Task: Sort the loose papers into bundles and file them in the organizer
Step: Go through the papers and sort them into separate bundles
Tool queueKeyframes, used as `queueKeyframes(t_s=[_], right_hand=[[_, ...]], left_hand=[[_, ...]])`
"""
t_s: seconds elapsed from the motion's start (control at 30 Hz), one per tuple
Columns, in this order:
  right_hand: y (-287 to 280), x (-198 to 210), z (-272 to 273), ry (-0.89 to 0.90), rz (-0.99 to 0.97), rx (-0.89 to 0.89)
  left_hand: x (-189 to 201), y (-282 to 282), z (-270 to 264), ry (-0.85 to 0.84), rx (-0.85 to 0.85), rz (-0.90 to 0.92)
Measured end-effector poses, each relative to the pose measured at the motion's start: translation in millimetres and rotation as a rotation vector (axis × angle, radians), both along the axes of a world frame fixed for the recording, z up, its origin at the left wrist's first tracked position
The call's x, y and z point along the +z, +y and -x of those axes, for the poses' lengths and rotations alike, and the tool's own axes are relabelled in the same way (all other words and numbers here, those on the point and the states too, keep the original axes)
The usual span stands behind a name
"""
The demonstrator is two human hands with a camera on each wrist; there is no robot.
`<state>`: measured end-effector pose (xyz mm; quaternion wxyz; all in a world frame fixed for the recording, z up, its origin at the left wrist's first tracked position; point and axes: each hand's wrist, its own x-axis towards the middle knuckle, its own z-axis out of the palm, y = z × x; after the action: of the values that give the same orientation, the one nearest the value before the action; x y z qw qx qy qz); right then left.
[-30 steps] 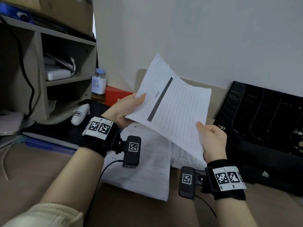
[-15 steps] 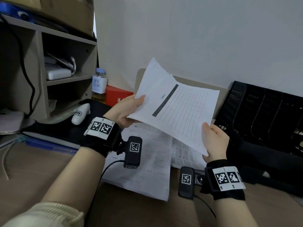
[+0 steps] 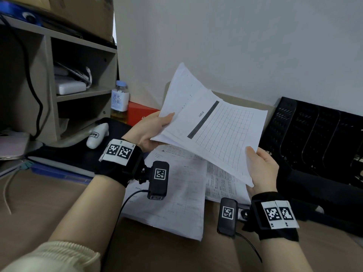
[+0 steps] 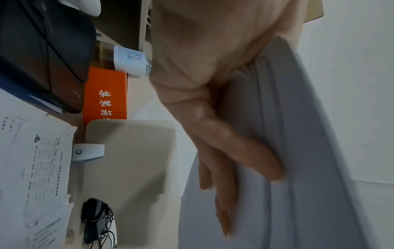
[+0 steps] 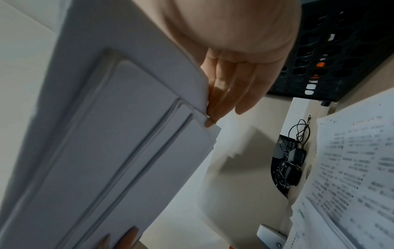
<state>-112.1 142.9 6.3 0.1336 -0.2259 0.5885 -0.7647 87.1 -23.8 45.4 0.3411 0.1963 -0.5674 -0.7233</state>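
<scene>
A bundle of white sheets [image 3: 216, 130], its top page a ruled grid with a dark bar, is held tilted above the desk. My left hand [image 3: 151, 130] pinches its left edge, thumb on top and fingers [image 4: 226, 168] flat underneath the bundle [image 4: 298, 151]. My right hand [image 3: 261, 169] grips the lower right corner, thumb on top, fingers [image 5: 230, 87] behind the bundle [image 5: 119, 134]. More printed papers [image 3: 176, 195] lie flat on the desk beneath. The black mesh organizer [image 3: 314, 138] with upright slots stands at the right.
A wooden shelf unit [image 3: 59, 85] stands at the left. Beside it are a tea bottle [image 3: 119, 101], an orange box [image 3: 141, 112] and a white device [image 3: 97, 135] on a dark pad. A cable hole with wires [image 4: 95, 220] opens in the desk's back.
The bundle has shifted a little up and to the right between both hands, and its sheets now fan apart at the top left corner. Both grips are unchanged.
</scene>
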Motion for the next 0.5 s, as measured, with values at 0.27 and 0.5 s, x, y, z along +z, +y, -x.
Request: queueKeyframes(t_s=[0.27,0.5], right_hand=[[1.5,1.9,-3.9,0.005,-0.051,0.046],[4.1,7.0,-8.0,-0.016,-0.095,0.083]], left_hand=[[0.3,0.1,-0.6,-0.002,-0.066,0.022],[-0.1,-2.8,-2.3,0.029,-0.091,0.031]])
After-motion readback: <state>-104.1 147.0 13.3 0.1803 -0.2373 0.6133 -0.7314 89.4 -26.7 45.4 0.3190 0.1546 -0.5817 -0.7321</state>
